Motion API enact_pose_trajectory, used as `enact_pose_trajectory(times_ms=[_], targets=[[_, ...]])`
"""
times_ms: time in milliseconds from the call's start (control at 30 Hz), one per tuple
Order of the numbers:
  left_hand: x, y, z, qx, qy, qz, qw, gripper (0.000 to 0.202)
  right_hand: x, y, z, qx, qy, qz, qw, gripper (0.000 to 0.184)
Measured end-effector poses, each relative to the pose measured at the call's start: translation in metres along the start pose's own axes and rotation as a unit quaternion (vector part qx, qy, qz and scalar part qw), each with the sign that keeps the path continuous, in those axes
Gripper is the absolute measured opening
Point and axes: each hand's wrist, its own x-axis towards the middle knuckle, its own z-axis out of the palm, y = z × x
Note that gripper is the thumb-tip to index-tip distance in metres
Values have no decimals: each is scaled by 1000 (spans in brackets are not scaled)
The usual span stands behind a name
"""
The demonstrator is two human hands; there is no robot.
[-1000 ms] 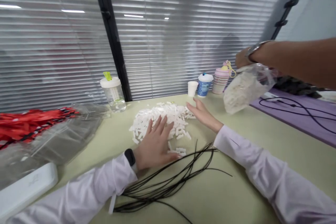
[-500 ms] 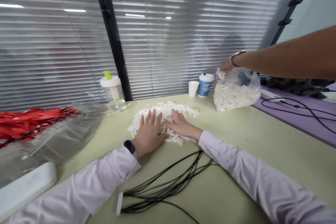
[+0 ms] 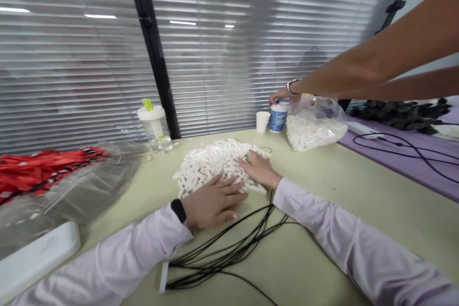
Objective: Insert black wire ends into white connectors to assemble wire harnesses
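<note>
A heap of small white plastic pieces [image 3: 211,160] lies on the pale green table [image 3: 322,210]. Along its near edge is my left hand [image 3: 213,201], palm down with the fingers stretched out and touching the pieces. On the heap's right side rests my right hand [image 3: 261,169]; its fingers are extended, their tips partly among the pieces. Neither hand grips anything. Between my forearms runs a bundle of black cords [image 3: 222,248], with a white strip [image 3: 163,277] at its left end.
A co-worker's hand [image 3: 281,94] reaches to a blue cup [image 3: 278,119] beside a white paper cup [image 3: 262,122]. Close by stands a clear bag of white pieces [image 3: 315,129]. To the left are a lidded bottle [image 3: 156,129], red straps [image 3: 43,167] and a white box-like device [image 3: 39,260].
My left hand has slid from the heap toward its near edge, and my right hand has shifted slightly right. The co-worker's hand has moved left from the bag to the blue cup.
</note>
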Motion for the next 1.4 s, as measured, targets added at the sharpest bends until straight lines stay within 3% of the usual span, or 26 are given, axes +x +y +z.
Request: enact_pose_trajectory(times_ms=[133,233,300,433,567,700,800,1000,1133,1267,1400], targets=[[-7,-8,2,17,23,-44,999,51,7,8,-8,9,35,15,999,62],[-14,-3,-5,28,42,-60,997,48,10,16,-9,12,39,13,999,59],[-22,5,-12,32,61,-96,993,44,9,16,-8,20,19,-21,999,56],[-54,25,-24,22,71,-228,971,35,7,9,-16,43,-14,-105,993,48],[-90,51,-26,5,53,-313,948,39,2,2,-46,36,-44,-183,982,39],[-106,79,-20,-43,30,-391,919,34,-22,-16,-72,1,-152,-296,943,33],[-105,92,-15,-86,29,-407,909,27,-55,-42,-71,-14,-212,-380,900,25],[-96,89,-16,-195,123,-426,875,22,-107,-82,-41,-8,-222,-471,854,25],[-91,78,-15,-278,191,-432,837,24,-110,-84,-35,-11,-214,-462,861,23],[-84,72,-9,-379,221,-433,788,24,-98,-79,-39,-8,-210,-425,880,25],[-80,75,-3,-461,217,-411,756,22,-86,-68,-45,-4,-318,-399,860,21]])
